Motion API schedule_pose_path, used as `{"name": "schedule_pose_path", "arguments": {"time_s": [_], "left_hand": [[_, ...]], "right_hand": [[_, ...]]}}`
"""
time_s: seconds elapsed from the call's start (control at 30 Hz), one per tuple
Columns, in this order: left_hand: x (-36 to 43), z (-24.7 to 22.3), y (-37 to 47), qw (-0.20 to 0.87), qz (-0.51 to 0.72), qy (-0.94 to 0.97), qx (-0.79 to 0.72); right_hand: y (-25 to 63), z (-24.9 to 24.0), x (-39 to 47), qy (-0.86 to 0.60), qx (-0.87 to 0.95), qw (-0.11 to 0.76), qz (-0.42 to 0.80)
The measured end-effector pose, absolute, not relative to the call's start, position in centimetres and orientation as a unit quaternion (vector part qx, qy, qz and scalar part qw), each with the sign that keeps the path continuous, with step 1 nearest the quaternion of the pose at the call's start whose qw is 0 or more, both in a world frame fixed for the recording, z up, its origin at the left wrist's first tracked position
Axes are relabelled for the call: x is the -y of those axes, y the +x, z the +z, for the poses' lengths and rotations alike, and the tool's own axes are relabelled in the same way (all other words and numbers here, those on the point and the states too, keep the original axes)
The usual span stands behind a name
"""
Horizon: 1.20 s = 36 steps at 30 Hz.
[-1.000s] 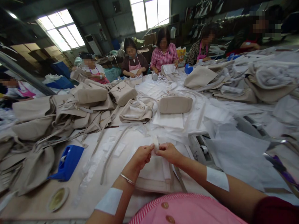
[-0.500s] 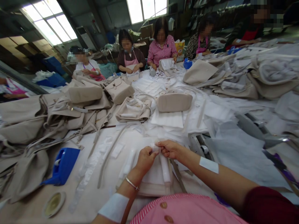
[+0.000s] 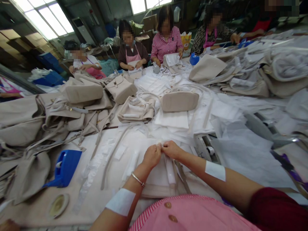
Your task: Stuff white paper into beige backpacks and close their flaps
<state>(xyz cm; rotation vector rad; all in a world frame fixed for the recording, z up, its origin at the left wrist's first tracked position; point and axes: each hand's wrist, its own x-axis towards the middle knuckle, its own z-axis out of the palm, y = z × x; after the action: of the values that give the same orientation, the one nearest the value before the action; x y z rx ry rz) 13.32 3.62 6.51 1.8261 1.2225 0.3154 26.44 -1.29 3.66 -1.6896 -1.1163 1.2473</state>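
Note:
A beige bag (image 3: 156,190) lies on the table right in front of me, with white wrapping on its upper part and a white-wrapped strap (image 3: 170,173) along its right side. At the far end of this bag, the fingertips of my left hand (image 3: 152,155) are pinched on thin white wrapping. My right hand (image 3: 171,149) pinches the same wrapping just to the right, so the two hands almost touch. The fingers cover most of the piece between them. A second white roll-like wrapped strip (image 3: 132,163) lies to the left of the bag.
A blue tape dispenser (image 3: 66,168) and a tape roll (image 3: 58,205) lie at left. Beige bags (image 3: 81,91) are heaped beyond. A grey tape dispenser (image 3: 209,149) stands to the right beside white sheets (image 3: 247,154). Several co-workers sit across the table.
My hands have closed together at the bag's far end, and the fingertips now sit nearer each other. The view has tilted slightly downward. A co-worker at far right has stretched out an arm.

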Motion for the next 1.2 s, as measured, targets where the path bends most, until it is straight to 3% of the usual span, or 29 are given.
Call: {"name": "schedule_pose_path", "arguments": {"time_s": [0.17,0.4,0.6,0.87,1.1,1.2], "left_hand": [[-2.7,6.8,12.1,0.406,0.087,0.72,-0.556],[1.1,6.3,12.8,0.422,-0.015,0.771,-0.476],[2.5,7.4,11.7,0.44,-0.004,0.758,-0.481],[5.7,7.3,11.7,0.334,-0.051,0.813,-0.474],[7.0,9.4,9.1,0.424,0.071,0.764,-0.481],[7.0,10.6,7.4,0.416,0.151,0.751,-0.489]], "right_hand": [[27.5,4.4,1.3,-0.624,0.296,0.431,0.581],[29.0,5.2,0.5,-0.544,0.166,0.436,0.697],[30.3,5.1,0.6,-0.527,0.106,0.439,0.719],[29.4,4.8,1.4,-0.503,0.084,0.452,0.732],[30.5,5.3,2.9,-0.493,0.087,0.458,0.735],[29.3,5.5,4.2,-0.48,0.096,0.448,0.748]]}}
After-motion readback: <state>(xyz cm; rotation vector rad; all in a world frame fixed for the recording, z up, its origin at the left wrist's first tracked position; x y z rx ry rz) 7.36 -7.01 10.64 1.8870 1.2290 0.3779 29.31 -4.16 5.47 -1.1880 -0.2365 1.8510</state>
